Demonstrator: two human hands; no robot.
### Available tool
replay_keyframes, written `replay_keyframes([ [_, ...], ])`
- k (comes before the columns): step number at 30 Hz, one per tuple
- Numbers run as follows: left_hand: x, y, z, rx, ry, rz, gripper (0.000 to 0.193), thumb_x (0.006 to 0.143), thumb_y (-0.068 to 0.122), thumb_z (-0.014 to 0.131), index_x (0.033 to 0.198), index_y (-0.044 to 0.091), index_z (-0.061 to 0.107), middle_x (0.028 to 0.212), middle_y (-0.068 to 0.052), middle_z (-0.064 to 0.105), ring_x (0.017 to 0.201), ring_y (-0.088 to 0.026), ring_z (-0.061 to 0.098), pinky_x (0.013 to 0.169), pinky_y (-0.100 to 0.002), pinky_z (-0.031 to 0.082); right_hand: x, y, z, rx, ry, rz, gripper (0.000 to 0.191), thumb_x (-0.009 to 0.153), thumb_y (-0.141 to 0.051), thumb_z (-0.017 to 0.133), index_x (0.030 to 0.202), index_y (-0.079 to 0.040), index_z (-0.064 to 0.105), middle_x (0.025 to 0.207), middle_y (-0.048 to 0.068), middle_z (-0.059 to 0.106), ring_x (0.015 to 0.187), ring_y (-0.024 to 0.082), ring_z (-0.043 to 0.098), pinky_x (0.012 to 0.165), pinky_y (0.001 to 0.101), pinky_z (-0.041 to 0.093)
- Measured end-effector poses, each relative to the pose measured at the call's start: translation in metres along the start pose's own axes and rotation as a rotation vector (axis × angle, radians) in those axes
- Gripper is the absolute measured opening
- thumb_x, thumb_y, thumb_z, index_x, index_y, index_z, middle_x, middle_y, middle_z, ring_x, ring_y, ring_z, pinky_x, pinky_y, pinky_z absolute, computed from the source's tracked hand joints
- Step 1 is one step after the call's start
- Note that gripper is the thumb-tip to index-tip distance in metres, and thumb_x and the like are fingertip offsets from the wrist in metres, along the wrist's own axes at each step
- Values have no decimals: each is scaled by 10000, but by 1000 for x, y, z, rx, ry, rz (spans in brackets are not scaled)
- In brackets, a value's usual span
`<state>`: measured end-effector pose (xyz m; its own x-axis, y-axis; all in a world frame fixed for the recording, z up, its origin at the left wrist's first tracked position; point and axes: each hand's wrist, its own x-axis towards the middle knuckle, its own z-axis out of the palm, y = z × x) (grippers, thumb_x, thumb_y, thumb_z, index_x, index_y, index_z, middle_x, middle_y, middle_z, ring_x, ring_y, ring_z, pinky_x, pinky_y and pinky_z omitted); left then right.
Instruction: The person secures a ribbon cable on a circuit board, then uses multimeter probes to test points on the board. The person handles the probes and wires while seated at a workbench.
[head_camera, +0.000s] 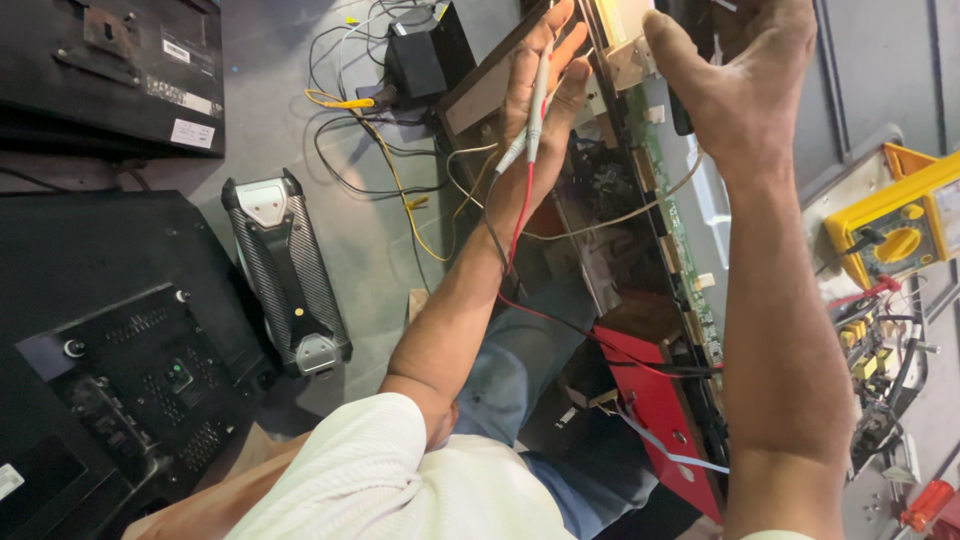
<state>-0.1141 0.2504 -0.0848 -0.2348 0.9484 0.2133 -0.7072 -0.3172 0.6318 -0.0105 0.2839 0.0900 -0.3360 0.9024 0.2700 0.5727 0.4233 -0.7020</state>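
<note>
White sleeve nearest. Left hand clamps two probes against opened TV panel; right hand open, steadying its edge. Probing step; next needs precise tip placement. Yellow multimeter at right.

Two test probes lie between the fingers of the left hand, one red lead and one black lead trailing below them; one yellow multimeter sits beyond the right hand; two black panels left of the fingers

Grey floor bears a speaker, tangled cables, black televisions.
</note>
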Motion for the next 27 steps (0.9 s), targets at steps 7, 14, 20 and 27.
replay_keyframes([
  [7,1,-4,0,10,-4,53,544,1148,332,635,1594,177,364,1669,-80,375,1558,-279,413,1310,-424,366,-2,4,2,10,14,6,405,1018,-43,856,1267,16,541,1183,56,653,1042,128,663,974,275,554],
  [14,1,-8,-1,13,-5,58,524,1153,320,633,1587,182,372,1670,-82,379,1559,-278,415,1322,-422,353,-2,10,1,27,-19,-120,362,1037,49,805,1261,51,521,1198,89,644,1111,148,664,1035,283,548],
  [20,3,-1,0,11,-4,24,614,1118,399,638,1596,151,343,1676,-115,356,1579,-276,367,1321,-437,333,-3,10,0,3,-10,-150,362,1053,50,827,1248,51,522,1181,86,637,1084,142,652,1008,279,546],
  [27,-1,9,1,71,-7,30,639,1127,429,622,1606,120,332,1666,-146,379,1580,-259,370,1332,-417,305,-7,9,-3,-156,11,-280,440,997,73,830,1271,73,486,1209,147,624,1137,184,639,1048,310,525],
])
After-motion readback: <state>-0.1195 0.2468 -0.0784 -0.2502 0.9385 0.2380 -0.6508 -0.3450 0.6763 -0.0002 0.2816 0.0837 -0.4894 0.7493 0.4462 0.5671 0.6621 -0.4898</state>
